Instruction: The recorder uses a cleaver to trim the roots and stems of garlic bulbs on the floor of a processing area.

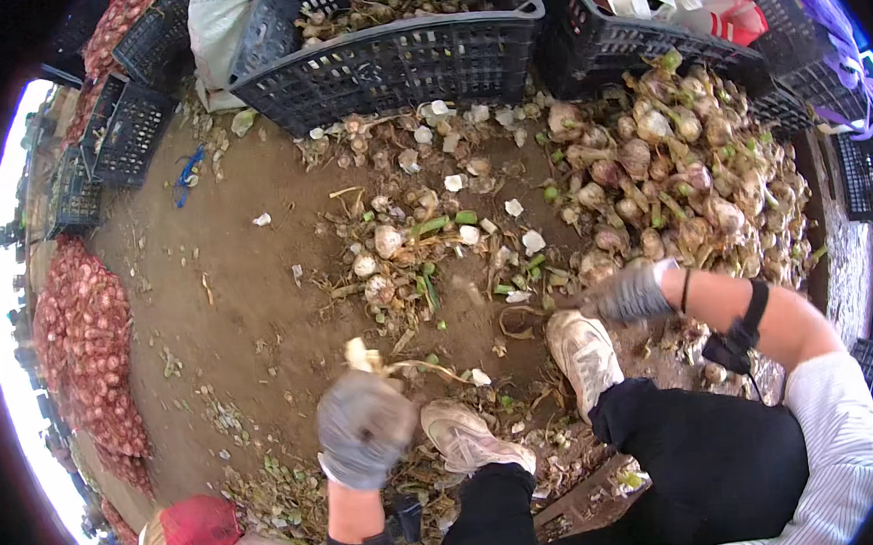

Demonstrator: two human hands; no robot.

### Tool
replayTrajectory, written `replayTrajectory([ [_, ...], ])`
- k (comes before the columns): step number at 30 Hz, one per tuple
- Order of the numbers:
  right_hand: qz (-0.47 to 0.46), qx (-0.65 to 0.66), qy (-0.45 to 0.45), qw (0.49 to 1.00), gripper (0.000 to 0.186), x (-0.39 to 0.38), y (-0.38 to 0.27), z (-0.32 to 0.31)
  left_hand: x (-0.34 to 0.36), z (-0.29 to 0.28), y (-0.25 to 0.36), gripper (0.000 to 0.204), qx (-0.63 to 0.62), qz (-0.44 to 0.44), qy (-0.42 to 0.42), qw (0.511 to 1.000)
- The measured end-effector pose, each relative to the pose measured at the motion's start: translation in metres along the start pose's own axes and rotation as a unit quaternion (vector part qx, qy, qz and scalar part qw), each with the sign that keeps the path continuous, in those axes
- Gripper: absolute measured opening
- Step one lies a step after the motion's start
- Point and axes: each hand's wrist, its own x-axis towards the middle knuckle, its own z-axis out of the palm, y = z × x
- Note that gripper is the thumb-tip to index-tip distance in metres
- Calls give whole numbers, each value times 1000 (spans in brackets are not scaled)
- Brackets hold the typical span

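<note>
My left hand, in a grey work glove, is closed in front of my left shoe, slightly blurred. A pale garlic bulb shows at the far side of its fingers, with a dry stalk trailing right. My right hand, also gloved, is beside the near-left edge of a heap of untrimmed garlic, above my right shoe. Its fingers are curled and smeared by motion; a thin dark shape lies left of them, and what they hold cannot be made out. Several trimmed bulbs lie on the ground ahead.
Black plastic crates stand along the far side, one holding garlic scraps. A red net sack full of garlic lies at the left. Loose stalks and skins litter the ground around my shoes. A blue strip lies far left.
</note>
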Motion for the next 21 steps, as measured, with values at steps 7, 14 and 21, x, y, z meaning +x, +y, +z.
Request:
replayTrajectory([
  [7, 55, 265, -62, 961, 52, 25, 10, 48, 40, 51, 2, 55, -235, -58, -151, 958],
  [14, 38, 327, -19, 944, 60, 22, -3, 29, 82, 22, -123, 57, 156, -416, 31, 896],
  [21, -30, 349, 30, 936, 55, 25, -14, 24, 26, 18, -227, 60, 370, -178, -59, 910],
])
